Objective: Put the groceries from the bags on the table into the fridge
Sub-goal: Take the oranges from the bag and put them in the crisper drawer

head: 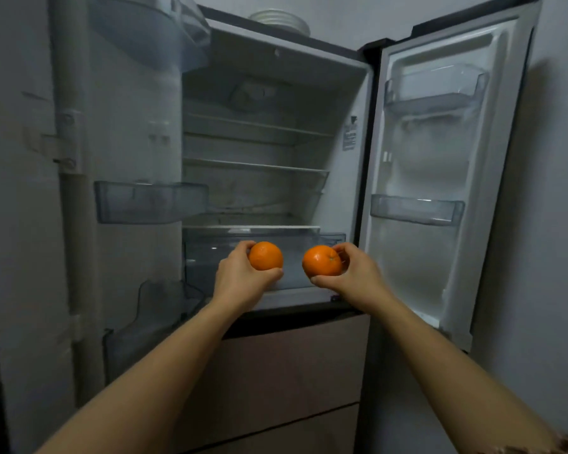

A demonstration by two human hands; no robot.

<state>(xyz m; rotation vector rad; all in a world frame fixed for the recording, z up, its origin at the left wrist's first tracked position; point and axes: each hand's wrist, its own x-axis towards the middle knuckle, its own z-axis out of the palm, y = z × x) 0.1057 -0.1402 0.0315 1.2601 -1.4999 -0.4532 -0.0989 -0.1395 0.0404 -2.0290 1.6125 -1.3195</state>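
The fridge (338, 93) stands in front of me with both upper doors swung wide. My left hand (240, 278) grips an orange (265, 256) and my right hand (358, 273) grips a second orange (322, 261). Both fruits are held side by side, a little apart, just in front of the clear crisper drawer (210, 257) at the bottom of the fridge compartment. The glass shelves (253, 165) above look bare. No bags or table are in view.
The left door (118, 152) carries clear bins (145, 201) at several heights. The right door (440, 178) has two clear bins (417, 209). Brown drawer fronts (292, 371) lie below the compartment. Stacked white plates (281, 19) sit on top of the fridge.
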